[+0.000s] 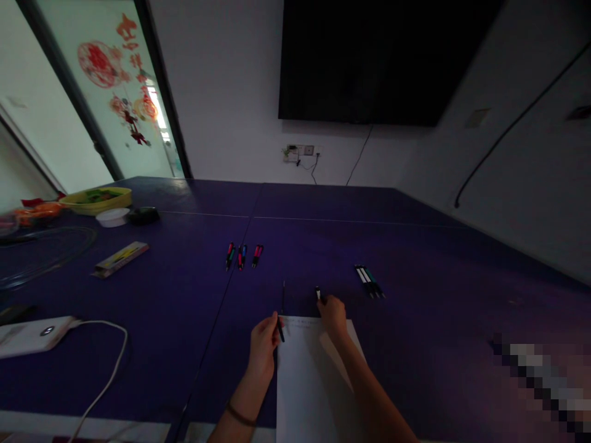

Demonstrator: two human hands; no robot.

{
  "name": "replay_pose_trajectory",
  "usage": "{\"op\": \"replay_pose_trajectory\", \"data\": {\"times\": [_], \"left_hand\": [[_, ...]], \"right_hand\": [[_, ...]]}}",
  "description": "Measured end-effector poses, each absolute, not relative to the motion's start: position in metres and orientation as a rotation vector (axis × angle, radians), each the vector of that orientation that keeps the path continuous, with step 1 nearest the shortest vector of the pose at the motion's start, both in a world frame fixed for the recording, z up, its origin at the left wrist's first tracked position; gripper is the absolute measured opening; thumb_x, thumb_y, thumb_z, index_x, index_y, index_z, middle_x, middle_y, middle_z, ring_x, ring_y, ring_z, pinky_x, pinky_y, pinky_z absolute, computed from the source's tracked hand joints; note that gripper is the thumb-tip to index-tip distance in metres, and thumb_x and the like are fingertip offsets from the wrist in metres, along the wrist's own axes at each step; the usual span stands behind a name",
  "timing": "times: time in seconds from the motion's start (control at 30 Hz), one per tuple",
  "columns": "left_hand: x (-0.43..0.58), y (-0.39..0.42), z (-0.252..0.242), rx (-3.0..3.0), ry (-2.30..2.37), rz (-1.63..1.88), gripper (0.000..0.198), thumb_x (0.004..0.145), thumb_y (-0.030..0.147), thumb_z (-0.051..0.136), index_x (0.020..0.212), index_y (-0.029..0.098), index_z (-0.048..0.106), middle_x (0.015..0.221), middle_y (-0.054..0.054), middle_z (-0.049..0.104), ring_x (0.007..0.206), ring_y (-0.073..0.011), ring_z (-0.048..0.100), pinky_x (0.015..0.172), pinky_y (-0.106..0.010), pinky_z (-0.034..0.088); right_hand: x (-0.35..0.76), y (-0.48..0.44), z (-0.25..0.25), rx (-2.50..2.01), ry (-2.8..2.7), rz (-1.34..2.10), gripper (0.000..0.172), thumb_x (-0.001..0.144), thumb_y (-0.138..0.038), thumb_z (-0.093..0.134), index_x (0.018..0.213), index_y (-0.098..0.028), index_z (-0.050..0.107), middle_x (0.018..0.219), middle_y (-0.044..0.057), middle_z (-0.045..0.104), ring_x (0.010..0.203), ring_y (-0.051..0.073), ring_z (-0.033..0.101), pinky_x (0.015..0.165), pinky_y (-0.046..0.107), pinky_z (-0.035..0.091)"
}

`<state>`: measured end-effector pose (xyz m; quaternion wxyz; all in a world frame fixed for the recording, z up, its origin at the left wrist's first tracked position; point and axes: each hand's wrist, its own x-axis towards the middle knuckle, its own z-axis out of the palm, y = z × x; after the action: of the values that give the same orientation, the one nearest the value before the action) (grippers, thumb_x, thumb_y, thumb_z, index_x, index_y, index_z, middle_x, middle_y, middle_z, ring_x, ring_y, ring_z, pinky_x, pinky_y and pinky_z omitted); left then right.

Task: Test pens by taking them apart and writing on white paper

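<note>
White paper lies on the purple table, with faint writing along its top edge. My left hand is closed on a dark pen at the sheet's upper left corner. Just beyond the sheet's top edge, my right hand is closed around a black and white pen, whose end shows past the fingers. A thin dark stick lies above the paper. Several pink, blue and green pens rest in small groups farther off. White and teal pens lie side by side to the right.
At the left are a white device with a cable, a narrow box, a white bowl, a dark round object and a yellow basket. A large screen hangs on the wall beyond.
</note>
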<state>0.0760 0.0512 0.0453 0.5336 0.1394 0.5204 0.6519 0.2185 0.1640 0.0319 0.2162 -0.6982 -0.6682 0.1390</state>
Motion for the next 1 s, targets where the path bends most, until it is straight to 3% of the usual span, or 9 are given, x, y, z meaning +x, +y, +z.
{"op": "replay_pose_trajectory", "data": {"times": [0.63,0.8,0.87,1.0], "left_hand": [[0.075,0.048,0.050,0.324,1.223,1.531,0.043,0.047,0.054,0.070,0.059,0.014,0.060,0.046,0.005,0.041,0.043,-0.0038,0.033,0.044,-0.019,0.025],[0.080,0.050,0.055,0.399,1.219,1.508,0.044,0.046,0.053,0.071,0.061,0.013,0.063,0.045,0.006,0.039,0.043,-0.0031,0.032,0.043,-0.018,0.023],[0.082,0.051,0.057,0.428,1.245,1.489,0.045,0.045,0.054,0.071,0.060,0.013,0.064,0.045,0.005,0.041,0.043,-0.0038,0.035,0.044,-0.018,0.024],[0.087,0.055,0.055,0.522,1.337,1.493,0.044,0.046,0.056,0.069,0.056,0.013,0.064,0.045,0.002,0.046,0.044,-0.0065,0.038,0.045,-0.020,0.027]], "right_hand": [[0.199,0.180,0.040,-1.867,-1.900,0.404,0.025,0.078,-0.027,0.047,0.078,-0.011,0.067,0.080,0.016,0.066,0.077,0.021,0.061,0.063,0.024,0.037],[0.204,0.165,0.053,-1.784,-1.853,0.464,0.030,0.078,-0.033,0.046,0.070,-0.013,0.067,0.073,0.012,0.066,0.068,0.019,0.060,0.059,0.023,0.037],[0.204,0.147,0.056,-1.687,-1.891,0.592,0.030,0.076,-0.037,0.048,0.064,-0.016,0.066,0.062,0.005,0.063,0.059,0.015,0.057,0.053,0.022,0.036],[0.195,0.107,0.054,-1.333,-1.916,1.157,0.029,0.066,-0.039,0.056,0.050,-0.016,0.060,0.042,-0.004,0.048,0.040,0.009,0.041,0.041,0.020,0.026]]}}
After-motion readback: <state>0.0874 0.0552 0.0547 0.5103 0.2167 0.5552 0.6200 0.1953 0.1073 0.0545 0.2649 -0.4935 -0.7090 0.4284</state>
